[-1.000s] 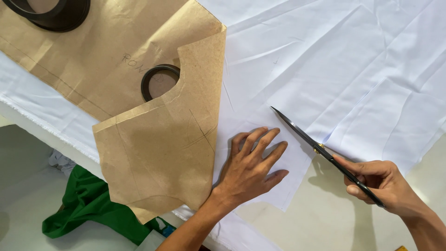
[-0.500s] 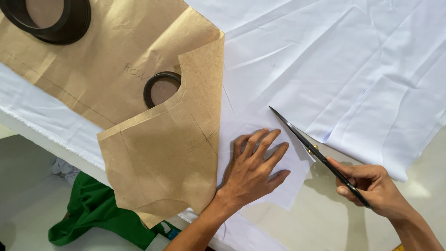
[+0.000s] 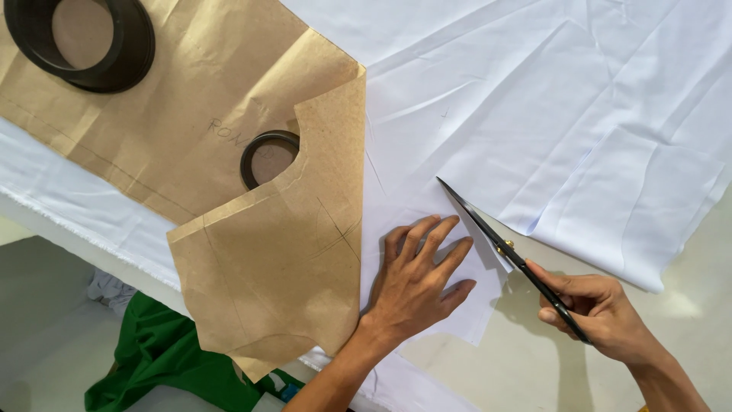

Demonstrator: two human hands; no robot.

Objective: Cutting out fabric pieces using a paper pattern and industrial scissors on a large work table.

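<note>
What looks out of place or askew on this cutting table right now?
Mostly orderly. The white fabric lies creased and folded over itself at right, and green cloth sits bunched below the table edge. The brown paper pattern lies flat.

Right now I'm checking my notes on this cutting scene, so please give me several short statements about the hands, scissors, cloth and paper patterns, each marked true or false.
1. The right hand holds the black scissors. True.
2. The left hand grips the scissors' blades. False: it lies flat on the white cloth, fingers spread, beside the blades.
3. The brown paper pattern lies to the left of the left hand. True.
4. Both black rings rest on the bare table. False: the large ring and small ring sit on brown paper.
5. The green fabric covers the white cloth. False: it lies below the table's edge.
</note>
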